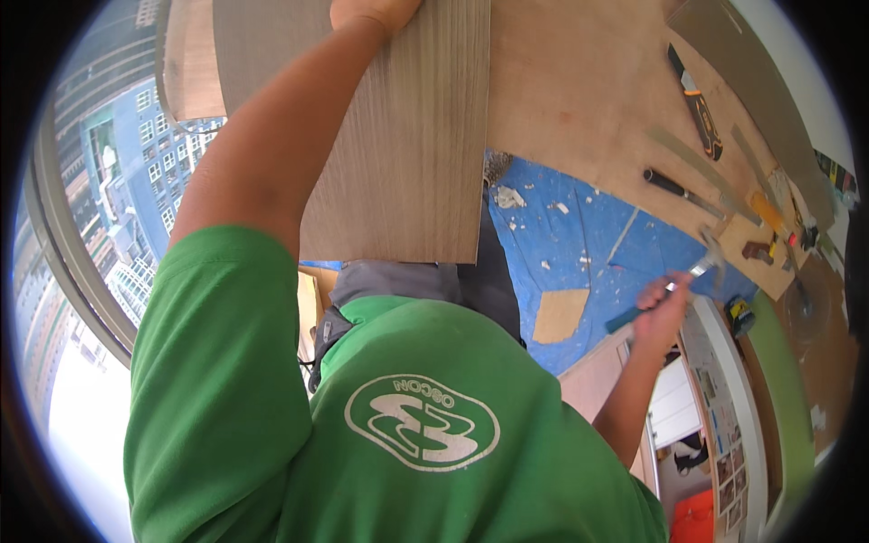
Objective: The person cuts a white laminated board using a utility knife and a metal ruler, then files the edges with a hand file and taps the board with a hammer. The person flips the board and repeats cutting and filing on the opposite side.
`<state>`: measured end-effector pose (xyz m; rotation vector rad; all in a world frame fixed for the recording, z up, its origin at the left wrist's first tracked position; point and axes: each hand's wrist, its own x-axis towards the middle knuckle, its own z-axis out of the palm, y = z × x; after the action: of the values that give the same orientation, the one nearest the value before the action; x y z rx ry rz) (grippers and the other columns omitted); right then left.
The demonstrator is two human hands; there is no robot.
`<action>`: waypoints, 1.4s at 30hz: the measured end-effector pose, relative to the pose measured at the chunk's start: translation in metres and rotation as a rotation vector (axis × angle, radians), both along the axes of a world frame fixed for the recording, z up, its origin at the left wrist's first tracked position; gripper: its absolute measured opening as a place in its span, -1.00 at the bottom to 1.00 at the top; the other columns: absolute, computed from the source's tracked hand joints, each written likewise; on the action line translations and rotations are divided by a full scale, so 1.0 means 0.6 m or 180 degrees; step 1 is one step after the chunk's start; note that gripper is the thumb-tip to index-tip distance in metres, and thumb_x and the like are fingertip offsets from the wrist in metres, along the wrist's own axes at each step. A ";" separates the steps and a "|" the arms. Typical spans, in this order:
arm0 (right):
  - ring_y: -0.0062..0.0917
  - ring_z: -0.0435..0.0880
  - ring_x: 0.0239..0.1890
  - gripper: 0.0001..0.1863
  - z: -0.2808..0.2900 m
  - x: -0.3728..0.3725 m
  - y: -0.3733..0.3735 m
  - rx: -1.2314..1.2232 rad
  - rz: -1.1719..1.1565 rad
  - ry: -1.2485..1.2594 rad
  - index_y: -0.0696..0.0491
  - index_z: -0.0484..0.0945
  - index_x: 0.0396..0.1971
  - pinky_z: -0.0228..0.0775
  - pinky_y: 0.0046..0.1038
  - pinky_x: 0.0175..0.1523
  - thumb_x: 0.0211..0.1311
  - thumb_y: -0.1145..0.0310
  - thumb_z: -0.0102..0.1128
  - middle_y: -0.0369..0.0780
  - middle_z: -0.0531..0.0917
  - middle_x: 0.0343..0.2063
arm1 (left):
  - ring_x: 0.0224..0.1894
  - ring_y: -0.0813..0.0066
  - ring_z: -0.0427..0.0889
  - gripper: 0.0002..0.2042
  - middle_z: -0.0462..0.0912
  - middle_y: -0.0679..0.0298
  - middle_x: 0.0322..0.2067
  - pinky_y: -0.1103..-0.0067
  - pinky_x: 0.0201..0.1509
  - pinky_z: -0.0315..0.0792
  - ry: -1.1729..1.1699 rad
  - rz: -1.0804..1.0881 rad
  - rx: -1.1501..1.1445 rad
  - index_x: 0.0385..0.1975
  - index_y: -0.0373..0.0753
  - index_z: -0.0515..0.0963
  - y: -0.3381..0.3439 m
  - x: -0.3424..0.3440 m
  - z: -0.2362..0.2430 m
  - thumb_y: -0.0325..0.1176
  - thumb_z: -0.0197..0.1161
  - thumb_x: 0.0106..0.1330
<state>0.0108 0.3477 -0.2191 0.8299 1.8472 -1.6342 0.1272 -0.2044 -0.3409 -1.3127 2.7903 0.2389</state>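
Observation:
My right hand (661,308) is wrapped around the handle of a hammer (701,267), off to my right beside the bench. Its shiny metal neck and head point away from me, toward the tools. At the top edge my left hand (373,11) lies on a grey-brown wood-grain board (416,154). Its fingers run out of the picture, so their pose is hidden. The board's near end reaches to my waist, and its right side lies beside a plain plywood sheet (579,72).
On the plywood at right lie a utility knife (699,113), a black-handled tool (665,182) and thin strips (692,158). A tape measure (740,317) sits near its corner. Below, a blue sheet (552,226) with scraps covers the floor. A window (136,190) is at left.

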 end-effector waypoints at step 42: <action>-0.53 0.42 -0.62 -0.74 -0.015 0.330 -0.090 0.0153 0.0735 -0.1848 0.03 0.42 -0.09 0.29 -0.42 -0.52 0.64 0.13 -0.04 -0.30 0.42 -0.60 | 0.65 0.25 -0.03 -0.18 0.07 0.27 0.60 0.02 0.66 -0.16 0.0169 -0.3870 0.1357 0.52 -0.09 0.26 0.408 0.310 0.002 -0.09 0.38 0.21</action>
<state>0.2090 0.2935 -0.2278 0.9482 1.5024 -1.0634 0.3134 0.0403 -0.3399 0.5205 2.7578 0.6923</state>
